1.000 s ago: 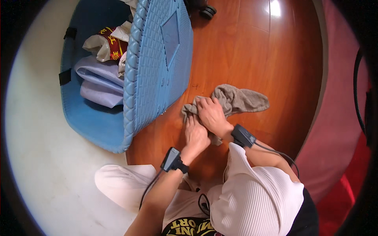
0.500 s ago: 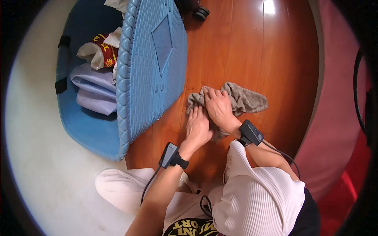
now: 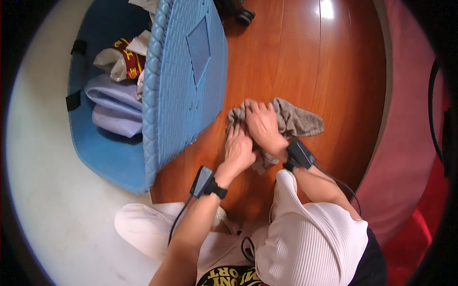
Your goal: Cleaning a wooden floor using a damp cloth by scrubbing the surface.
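A crumpled grey-brown cloth [image 3: 298, 121] lies bunched on the reddish-brown wooden floor [image 3: 305, 62]. My right hand [image 3: 264, 125] is on its left part, fingers bent over the folds and pressing it down. Close beside it, lower left, my left hand [image 3: 238, 148] bears on the cloth's near-left edge, with its fingertips in the fabric. Part of the cloth shows beneath and between the two hands. Each wrist carries a strapped black device with a cable.
Left of my hands stands a blue woven-pattern container [image 3: 191, 76] with its opening facing left. Inside are a folded pale lilac cloth [image 3: 114, 102] and a dark red and white package [image 3: 121, 62]. A black caster [image 3: 244, 17] is at the top; pink fabric [image 3: 405, 119] borders the right.
The fingers of my right hand look more bent over the cloth. Both hands have shifted only slightly, and the cloth stays in nearly the same place.
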### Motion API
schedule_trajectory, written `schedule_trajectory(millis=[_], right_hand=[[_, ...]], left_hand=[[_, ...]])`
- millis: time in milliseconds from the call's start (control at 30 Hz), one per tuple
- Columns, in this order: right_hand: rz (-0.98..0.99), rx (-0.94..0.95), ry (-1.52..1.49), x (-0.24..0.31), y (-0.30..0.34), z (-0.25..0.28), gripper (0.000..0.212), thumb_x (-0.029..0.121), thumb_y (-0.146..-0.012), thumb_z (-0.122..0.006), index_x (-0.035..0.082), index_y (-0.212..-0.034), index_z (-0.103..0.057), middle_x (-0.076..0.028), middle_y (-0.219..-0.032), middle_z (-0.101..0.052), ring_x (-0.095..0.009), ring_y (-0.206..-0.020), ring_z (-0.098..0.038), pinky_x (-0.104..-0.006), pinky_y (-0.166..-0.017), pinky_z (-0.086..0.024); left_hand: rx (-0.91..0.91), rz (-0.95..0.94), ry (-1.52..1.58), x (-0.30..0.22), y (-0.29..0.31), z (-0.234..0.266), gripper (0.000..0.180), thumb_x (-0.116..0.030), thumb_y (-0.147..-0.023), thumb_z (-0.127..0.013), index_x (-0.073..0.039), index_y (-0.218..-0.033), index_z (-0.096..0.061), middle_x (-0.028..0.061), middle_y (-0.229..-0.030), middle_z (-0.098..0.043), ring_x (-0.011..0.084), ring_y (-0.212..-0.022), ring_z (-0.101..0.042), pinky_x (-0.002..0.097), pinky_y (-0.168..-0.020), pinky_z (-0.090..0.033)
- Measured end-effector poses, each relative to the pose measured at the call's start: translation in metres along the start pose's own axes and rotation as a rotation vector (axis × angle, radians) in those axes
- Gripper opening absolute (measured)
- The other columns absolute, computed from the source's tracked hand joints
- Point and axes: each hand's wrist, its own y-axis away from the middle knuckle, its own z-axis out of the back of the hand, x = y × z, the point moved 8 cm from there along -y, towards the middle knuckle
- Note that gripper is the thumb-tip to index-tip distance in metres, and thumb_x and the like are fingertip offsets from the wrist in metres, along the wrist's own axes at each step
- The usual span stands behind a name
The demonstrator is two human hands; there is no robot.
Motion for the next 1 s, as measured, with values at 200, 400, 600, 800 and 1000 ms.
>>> schedule_trajectory(millis=[200, 400, 600, 800, 1000], right_hand=[[0.019, -0.017, -0.004, 0.000, 0.000, 0.000, 0.032, 0.011, -0.079, -0.053, 0.001, -0.109, -0.058, -0.011, -0.098, -0.059, -0.026, -0.087, -0.058, -0.0384, -0.076, -0.041], [0.015, -0.121, 0.010, -0.003, -0.010, 0.007, 0.034, 0.014, -0.077, -0.055, 0.002, -0.109, -0.059, -0.010, -0.094, -0.059, -0.025, -0.087, -0.057, -0.0379, -0.076, -0.040], [0.053, -0.055, 0.039, -0.002, 0.004, -0.007, 0.035, 0.014, -0.077, -0.056, 0.001, -0.109, -0.060, -0.009, -0.093, -0.059, -0.024, -0.085, -0.057, -0.0370, -0.076, -0.041], [0.030, -0.025, -0.016, -0.003, -0.018, 0.004, 0.034, 0.012, -0.077, -0.055, 0.002, -0.109, -0.060, -0.010, -0.095, -0.060, -0.025, -0.086, -0.058, -0.0372, -0.076, -0.041], [0.026, -0.010, -0.001, 0.002, 0.010, -0.005, 0.032, 0.011, -0.077, -0.053, 0.000, -0.106, -0.060, -0.013, -0.097, -0.060, -0.027, -0.087, -0.058, -0.0386, -0.076, -0.040]], left_hand=[[-0.019, -0.005, 0.014, 0.005, -0.003, 0.004, 0.065, -0.014, -0.065, -0.072, 0.012, -0.121, -0.053, 0.0285, -0.135, -0.042, 0.0408, -0.130, -0.036, 0.0499, -0.110, -0.025], [-0.042, -0.040, 0.021, -0.001, -0.011, 0.016, 0.056, -0.005, -0.064, -0.063, 0.017, -0.115, -0.052, 0.0331, -0.130, -0.044, 0.0434, -0.127, -0.038, 0.0476, -0.112, -0.024], [0.044, 0.030, 0.003, -0.001, -0.005, 0.009, 0.067, -0.010, -0.065, -0.068, 0.013, -0.124, -0.047, 0.0286, -0.132, -0.045, 0.0395, -0.130, -0.036, 0.0484, -0.112, -0.024], [0.034, 0.021, -0.070, 0.004, -0.015, 0.010, 0.065, -0.007, -0.065, -0.067, 0.012, -0.124, -0.048, 0.0282, -0.133, -0.044, 0.0389, -0.131, -0.035, 0.0481, -0.111, -0.025], [0.072, 0.036, -0.002, -0.002, 0.003, 0.006, 0.054, -0.008, -0.064, -0.064, 0.018, -0.110, -0.056, 0.0342, -0.131, -0.043, 0.0430, -0.128, -0.036, 0.0466, -0.113, -0.021]])
